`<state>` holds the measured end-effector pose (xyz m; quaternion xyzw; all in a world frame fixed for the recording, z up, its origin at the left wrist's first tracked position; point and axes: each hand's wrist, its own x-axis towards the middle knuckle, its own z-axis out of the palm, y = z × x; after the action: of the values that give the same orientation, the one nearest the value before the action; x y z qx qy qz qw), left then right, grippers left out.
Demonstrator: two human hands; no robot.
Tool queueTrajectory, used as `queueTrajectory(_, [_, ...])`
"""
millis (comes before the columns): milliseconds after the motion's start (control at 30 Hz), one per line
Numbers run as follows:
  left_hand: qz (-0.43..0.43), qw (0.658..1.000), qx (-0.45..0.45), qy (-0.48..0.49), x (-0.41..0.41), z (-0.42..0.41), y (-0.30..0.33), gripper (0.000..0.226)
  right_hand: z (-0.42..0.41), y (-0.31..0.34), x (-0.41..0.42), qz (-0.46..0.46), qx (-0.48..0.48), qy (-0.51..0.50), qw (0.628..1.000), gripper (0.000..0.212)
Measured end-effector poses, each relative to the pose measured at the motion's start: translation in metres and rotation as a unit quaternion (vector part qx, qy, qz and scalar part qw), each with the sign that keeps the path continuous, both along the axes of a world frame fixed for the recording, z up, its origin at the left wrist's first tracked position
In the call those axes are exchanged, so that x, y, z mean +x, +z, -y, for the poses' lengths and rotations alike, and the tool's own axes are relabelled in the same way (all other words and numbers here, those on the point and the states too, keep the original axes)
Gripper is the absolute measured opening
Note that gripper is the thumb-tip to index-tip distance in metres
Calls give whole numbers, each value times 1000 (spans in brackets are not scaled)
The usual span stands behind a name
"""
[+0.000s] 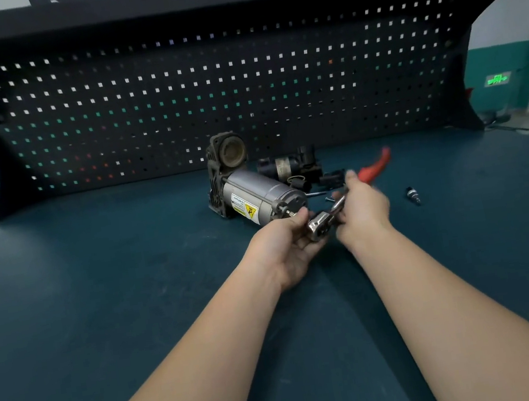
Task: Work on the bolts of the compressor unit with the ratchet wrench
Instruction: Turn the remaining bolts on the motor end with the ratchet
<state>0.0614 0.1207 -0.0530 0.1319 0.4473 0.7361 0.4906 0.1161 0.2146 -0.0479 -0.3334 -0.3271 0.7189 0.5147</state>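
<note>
While both hands [324,226] grip it, the ratchet wrench [341,203] shows chrome head, red handle.

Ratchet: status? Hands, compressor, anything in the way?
Left hand grips ratchet head; right hand grips its shaft. Off the bolts, just in front of compressor. Loose parts behind; nothing blocking.

A shiny chromed metal ratchet wrench [322,222] with a glossy red plastic handle. A compressor unit [248,190] with a smooth, dull grey metal cylinder and rough dark cast housing. A matt teal counter [130,270]. A matt black perforated metal back panel [208,99].
</note>
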Motion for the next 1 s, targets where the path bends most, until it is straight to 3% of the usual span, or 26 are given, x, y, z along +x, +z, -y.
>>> queueTrajectory(67, [-9, 1000, -3, 3, 0, 0, 0, 10, 6, 10, 0, 24, 217, -55, 974, 16])
queueTrajectory(133, [-24, 1000, -5, -2, 0, 1, 0, 12, 19, 17, 2, 42, 430, -45, 901, 15])
queueTrajectory(200, [-24, 1000, -4, -10, -1, 3, 0, 17, 29, 17, 0, 83, 553, -15, 829, 14])
queueTrajectory(267, [-27, 1000, -7, -14, -2, 5, 1, 24, 36, 13, -2, 104, 608, -20, 787, 13])
queueTrajectory(333, [-25, 1000, -8, -11, -3, 5, 2, 22, 33, 12, -3, 85, 579, -42, 810, 15])
queueTrajectory(400, [-21, 1000, -8, -4, -2, 4, 3, 15, 23, 12, -3, 69, 465, -80, 879, 17])
queueTrajectory(467, [-18, 1000, -12, -1, -1, 3, 3, 13, 7, 7, -2, 56, 233, -73, 968, 16])
queueTrajectory(500, [-19, 1000, -14, -3, -1, 4, 3, 13, 2, 4, -1, 30, 95, -35, 994, 15])
queueTrajectory(567, [-22, 1000, -18, -6, -1, 3, 2, 15, -2, -1, 0, -2, -64, 16, 998, 17])
queueTrajectory(600, [-22, 1000, -20, -5, -1, 3, 2, 15, -1, 0, 0, 2, -54, 17, 998, 17])
queueTrajectory(667, [-22, 1000, -21, 1, 0, 2, 2, 13, 1, 4, -2, 30, 127, -38, 991, 17])
queueTrajectory(767, [-33, 999, -23, -5, -1, 3, 1, 12, 20, 14, 0, 49, 439, -47, 896, 16])
queueTrajectory(833, [-25, 999, -25, -12, -1, 4, 1, 14, 32, 14, -2, 72, 535, -17, 841, 14])
queueTrajectory(900, [-19, 999, -25, -11, -3, 4, 2, 14, 37, 13, -3, 82, 542, -32, 836, 14])
queueTrajectory(967, [-19, 1000, -22, -2, -4, 4, 2, 11, 29, 12, -4, 68, 454, -80, 885, 15])
queueTrajectory(1000, [-16, 1000, -19, 0, -4, 3, 2, 11, 21, 11, -5, 68, 365, -96, 923, 16])
